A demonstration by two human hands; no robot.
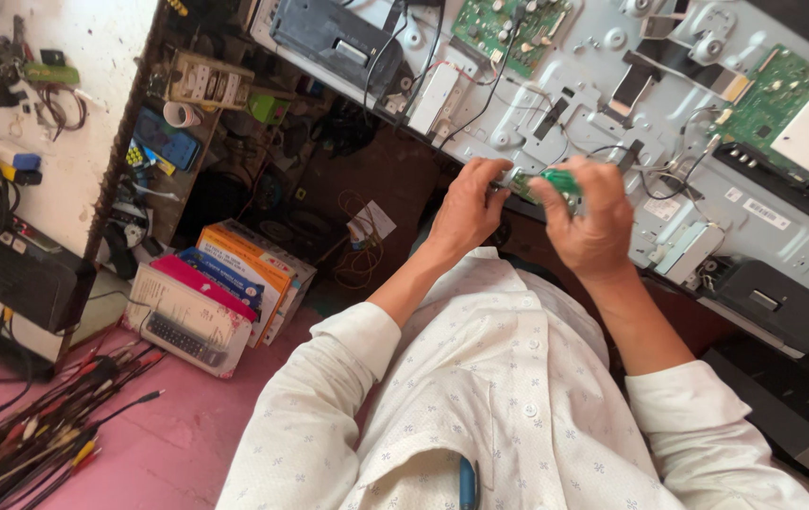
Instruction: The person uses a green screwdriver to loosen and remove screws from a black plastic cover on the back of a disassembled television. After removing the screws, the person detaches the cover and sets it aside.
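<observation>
White patterned shirt (pixel 508 397) is seen closest to cam. Boxes (pixel 225 293) are stacked on pink floor (pixel 178 444) at left. Small green circuit board (pixel 548 183) is gripped betw. both hands: left hand (pixel 466 210) closed on its left end, right hand (pixel 595 219) closed over its right end, just in front of opened TV back panel (pixel 612 104).

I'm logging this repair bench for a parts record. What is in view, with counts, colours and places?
small circuit board: one, green, held in both hands
opened panel chassis: one, grey metal, top right
mounted circuit boards: at least two, green, on the chassis
cardboard boxes: several, white, pink, orange, blue, on the floor at left
probes and cables: many, red, black and yellow, bottom left
left hand: one, on the board
right hand: one, on the board
</observation>
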